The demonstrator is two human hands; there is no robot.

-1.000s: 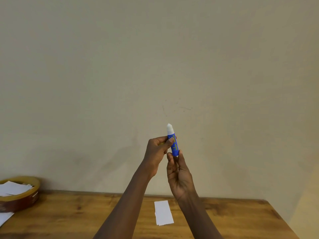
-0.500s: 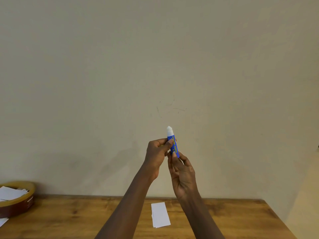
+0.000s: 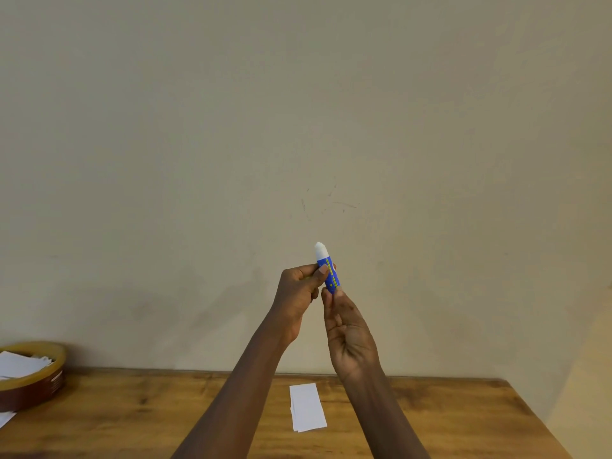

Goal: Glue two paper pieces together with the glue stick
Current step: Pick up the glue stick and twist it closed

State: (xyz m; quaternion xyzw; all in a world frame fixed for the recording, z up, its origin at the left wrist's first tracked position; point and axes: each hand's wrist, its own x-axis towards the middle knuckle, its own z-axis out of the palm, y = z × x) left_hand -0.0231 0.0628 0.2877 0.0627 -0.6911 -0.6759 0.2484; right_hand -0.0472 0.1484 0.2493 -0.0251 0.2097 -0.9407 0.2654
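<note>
Bare wood tabletop [image 3: 430, 419] right of paper pieces [image 3: 307, 407]: open. Also open btwn papers and round tin [image 3: 36, 382] at far left edge. Tin holds paper scraps, blocks that corner. Wall [image 3: 298, 127] close behind table, prob. no room past back edge. Both forearms cross above table centre.

Counter [image 3: 447, 422] looks like warm varnished wood, grain and knots showing, slight sheen. Paper pieces [image 3: 307, 407] are plain matt white. Glue stick [image 3: 328, 270] has a glossy blue plastic body with a chalky white tip. Wall [image 3: 298, 111] is matt, a bit scuffed.
</note>
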